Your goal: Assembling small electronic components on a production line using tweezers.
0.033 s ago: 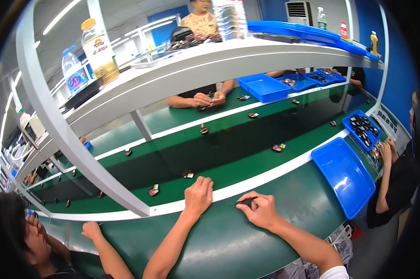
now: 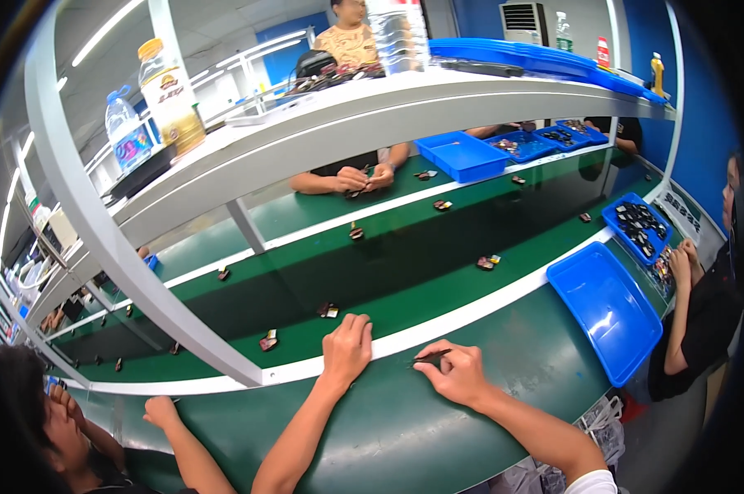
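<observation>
My left hand [image 2: 347, 350] is closed, its fingers curled downward at the white rail [image 2: 397, 341] along the belt's near edge. Whatever those fingers may hold is hidden. My right hand [image 2: 457, 375] grips slim black tweezers [image 2: 432, 356] between thumb and fingers, the tip pointing left just above the green worktop [image 2: 388, 428]. Beyond my left hand, small dark-red parts with pale tabs ride on the green belt: one part [image 2: 328, 310] is nearest that hand, and another part [image 2: 268, 339] sits to its left.
An unfilled blue tray [image 2: 627, 350] stands right of my right hand; a blue tray of black parts [image 2: 638, 226] lies beyond. A white post [image 2: 133, 263] and overhead shelf [image 2: 372, 115] frame the left and far side. Co-workers sit left, right and across, one arm [image 2: 183, 436] close by.
The whole view has shifted very slightly. Both hands keep the same pose, and the tweezers stay in my right hand.
</observation>
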{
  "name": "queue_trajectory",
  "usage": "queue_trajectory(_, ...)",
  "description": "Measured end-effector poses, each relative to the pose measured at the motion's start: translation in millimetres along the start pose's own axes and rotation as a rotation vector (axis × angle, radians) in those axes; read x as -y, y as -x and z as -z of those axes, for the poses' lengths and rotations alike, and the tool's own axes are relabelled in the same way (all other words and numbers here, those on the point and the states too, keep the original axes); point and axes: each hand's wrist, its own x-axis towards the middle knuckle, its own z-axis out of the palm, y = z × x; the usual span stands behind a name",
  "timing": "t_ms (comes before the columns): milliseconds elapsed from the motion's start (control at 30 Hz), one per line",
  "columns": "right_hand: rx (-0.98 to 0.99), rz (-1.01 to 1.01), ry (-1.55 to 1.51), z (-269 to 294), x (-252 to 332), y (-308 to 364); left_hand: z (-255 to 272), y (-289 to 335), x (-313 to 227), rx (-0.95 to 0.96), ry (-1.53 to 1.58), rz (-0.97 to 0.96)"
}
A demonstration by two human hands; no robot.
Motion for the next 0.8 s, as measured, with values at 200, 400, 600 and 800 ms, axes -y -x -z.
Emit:
queue_trajectory(200, -0.056, -0.011, -0.011, 2, -3, 0, -31, -29, 6, 0.042, 0.163, 0.299)
queue_trajectory(400, -0.005, -0.015, 0.013, 3, -9, 1, -101, -95, -11, 0.483, 0.614, 0.572)
queue_trajectory(600, 0.030, -0.034, 0.035, 0, -9, -4, -169, -144, -44, 0.558, 0.653, 0.536)
queue_trajectory(800, 0.006, -0.076, 0.026, -5, -15, 0, -207, -162, -64, 0.792, 0.420, 0.607)
